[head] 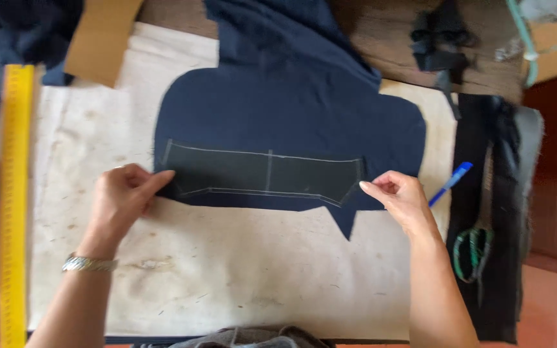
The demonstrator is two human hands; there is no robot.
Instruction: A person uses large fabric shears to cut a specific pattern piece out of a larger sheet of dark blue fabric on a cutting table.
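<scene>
Both hands press a chalk-marked dark pattern piece (265, 175) onto navy fabric (291, 122), mid-frame. The left hand (120, 196) pinches its left end. The right hand (400, 196) pinches its right end

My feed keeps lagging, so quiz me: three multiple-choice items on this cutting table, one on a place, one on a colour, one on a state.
1. Where is the yellow ruler?
A. along the left edge
B. on the cloth
C. by the scissors

2. What colour is the pen?
A. red
B. blue
C. black

3. How does the navy fabric lie?
A. rolled up
B. hanging
C. spread flat

Answers: 1 A, it runs down the left side. 2 B, blue beside the right hand. 3 C, flat on the pale table cover, the left hand and right hand at the chalked outline's ends.
</scene>
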